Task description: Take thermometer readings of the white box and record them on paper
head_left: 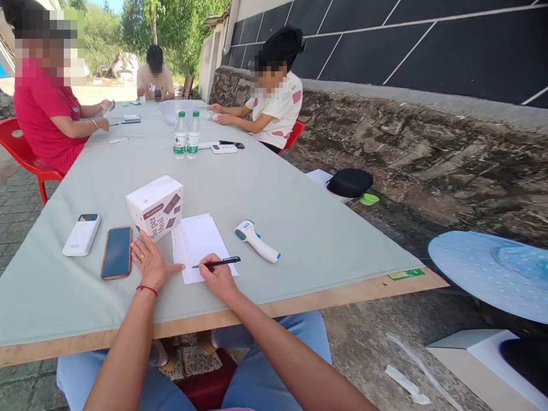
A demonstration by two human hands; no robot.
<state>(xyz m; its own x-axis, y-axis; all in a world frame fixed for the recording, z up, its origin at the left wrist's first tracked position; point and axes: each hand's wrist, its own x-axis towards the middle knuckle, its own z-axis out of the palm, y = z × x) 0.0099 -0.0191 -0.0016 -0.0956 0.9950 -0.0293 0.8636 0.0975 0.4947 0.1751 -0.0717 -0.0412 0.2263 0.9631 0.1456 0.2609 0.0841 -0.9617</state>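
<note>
In my right hand [217, 278] is a black pen [222, 262], its tip on a white sheet of paper [205, 242] whose left part carries rows of small writing. My left hand [150, 261] lies with fingers spread, the thumb reaching the paper's left edge and the fingertips close to the base of a white box [148, 202] with brown print. Left of that hand lies a smartphone [117, 253] with an orange-brown edge, and beyond it a white power bank [81, 234]. A white and blue infrared thermometer [257, 241] rests right of the paper.
Two water bottles [180, 135] stand farther up the cloth-covered table [308, 228], near a white device [224, 149] and a clear basin [169, 111]. Three people sit around the far part. At right are a blue round stool [492, 271] and a white box [479, 359] on the ground.
</note>
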